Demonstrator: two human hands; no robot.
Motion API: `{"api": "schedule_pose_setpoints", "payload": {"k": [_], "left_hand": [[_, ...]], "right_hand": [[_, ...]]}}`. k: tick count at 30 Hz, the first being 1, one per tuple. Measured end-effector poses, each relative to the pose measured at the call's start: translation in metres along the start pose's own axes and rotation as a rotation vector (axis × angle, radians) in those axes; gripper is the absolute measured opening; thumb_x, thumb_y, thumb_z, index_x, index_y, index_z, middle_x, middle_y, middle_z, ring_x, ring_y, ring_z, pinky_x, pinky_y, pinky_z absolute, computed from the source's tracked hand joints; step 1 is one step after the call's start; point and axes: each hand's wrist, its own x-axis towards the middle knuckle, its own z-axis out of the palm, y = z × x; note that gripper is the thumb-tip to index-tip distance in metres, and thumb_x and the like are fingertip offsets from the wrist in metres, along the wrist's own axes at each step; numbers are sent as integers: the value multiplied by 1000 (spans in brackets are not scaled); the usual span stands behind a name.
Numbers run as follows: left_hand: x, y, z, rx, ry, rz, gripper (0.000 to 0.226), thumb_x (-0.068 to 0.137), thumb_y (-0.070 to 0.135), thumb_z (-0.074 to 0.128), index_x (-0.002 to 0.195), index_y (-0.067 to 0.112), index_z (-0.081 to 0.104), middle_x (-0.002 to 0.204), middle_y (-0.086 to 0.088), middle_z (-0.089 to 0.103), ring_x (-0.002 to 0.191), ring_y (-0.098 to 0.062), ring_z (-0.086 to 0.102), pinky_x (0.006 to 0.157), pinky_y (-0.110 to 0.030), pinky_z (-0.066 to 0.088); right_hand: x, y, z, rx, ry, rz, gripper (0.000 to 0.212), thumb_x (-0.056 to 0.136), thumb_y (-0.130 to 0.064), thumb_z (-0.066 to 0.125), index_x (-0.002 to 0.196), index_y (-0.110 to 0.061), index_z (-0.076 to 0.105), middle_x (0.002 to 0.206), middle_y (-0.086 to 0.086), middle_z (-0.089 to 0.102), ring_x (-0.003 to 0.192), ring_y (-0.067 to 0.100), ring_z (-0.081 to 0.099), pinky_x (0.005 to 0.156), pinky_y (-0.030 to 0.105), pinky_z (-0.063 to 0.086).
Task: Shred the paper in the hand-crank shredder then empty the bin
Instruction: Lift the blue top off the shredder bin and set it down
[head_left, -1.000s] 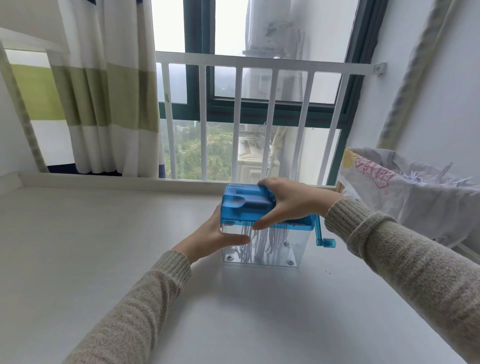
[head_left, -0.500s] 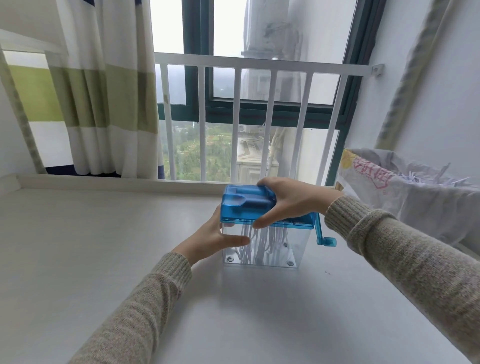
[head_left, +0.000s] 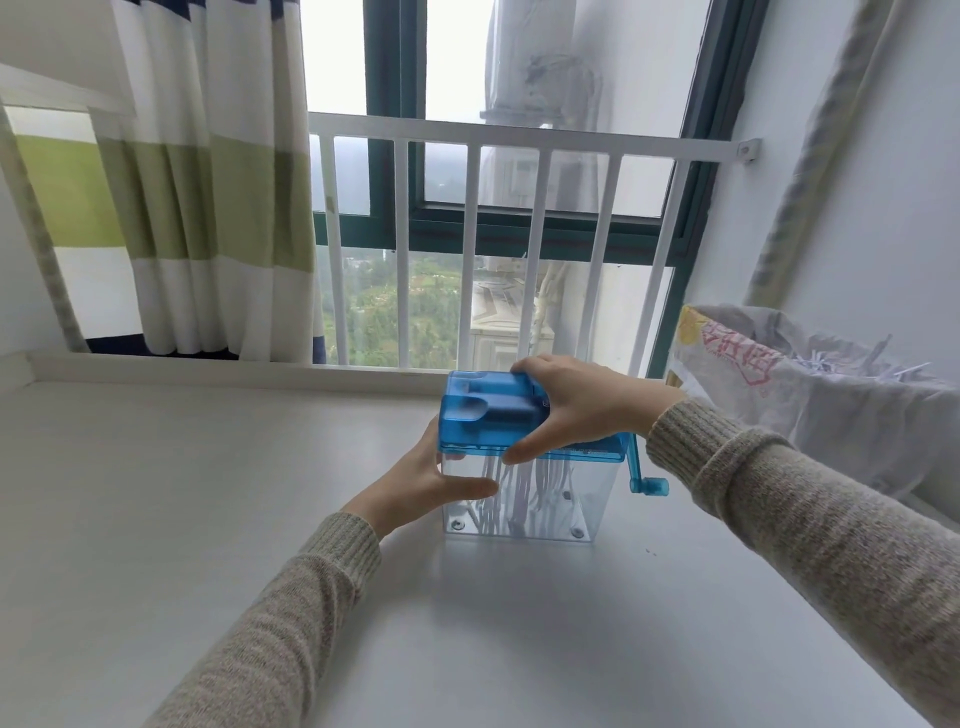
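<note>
On the white table (head_left: 208, 519) near the window, the right hand (head_left: 582, 410) clamps the blue shredder head (head_left: 493, 410) while the left hand (head_left: 431, 483) grips the clear bin (head_left: 587, 499) full of paper strips (head_left: 524, 493), apparently ready to lift the head off for emptying, likely into the bag (head_left: 831, 405).

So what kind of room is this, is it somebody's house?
Probably a room in a high-up flat. A striped curtain hangs by a big window with a white safety railing, and trees lie far below. The hands hold a small shredder on a plain table.
</note>
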Motion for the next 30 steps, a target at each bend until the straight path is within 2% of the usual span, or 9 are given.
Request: {"api": "schedule_pose_setpoints", "payload": {"k": [5,8,11,21,25,30], "left_hand": [[-1,0,-1,14,4,-14,88,71,43,81,141,38,28,136,13,44,123,-3,45,82,-16,41],[-1,-1,-2,15,15,-37,98,65,50,82,141,39,22,134,7,43,125,-9,45,94,-28,47],[0,-1,-1,32,12,-52,100,64,54,81,141,42,19,134,6,42,127,-12,44,104,-39,44],[0,0,0,-5,2,-58,101,68,43,82,143,36,15,137,1,41,127,-17,43,90,-23,41],[0,1,0,-3,3,-76,102,71,38,81,145,34,12,136,2,39,127,-16,41,97,-28,39],[0,2,0,-7,1,-79,104,69,38,82,146,32,12,142,-3,39,131,-19,40,98,-28,40]], "right_hand": [[-1,-2,-9,21,36,-4,83,66,-67,71,128,-21,42,112,-2,53,96,16,56,86,37,55],[-1,-3,-22,59,40,7,81,68,-64,72,129,-21,42,114,-2,54,97,16,57,86,35,55],[-1,-5,-28,82,8,16,78,68,-62,73,128,-22,43,112,-3,56,93,15,60,84,34,57],[-7,-9,-50,75,12,53,80,68,-63,72,132,-27,42,113,-5,58,91,12,61,81,31,56],[-7,-8,-49,107,25,54,82,66,-64,72,133,-28,41,114,-6,58,91,11,61,80,30,55],[-9,-8,-50,110,25,59,79,68,-64,72,132,-29,42,113,-7,59,90,11,61,79,30,56]]}}
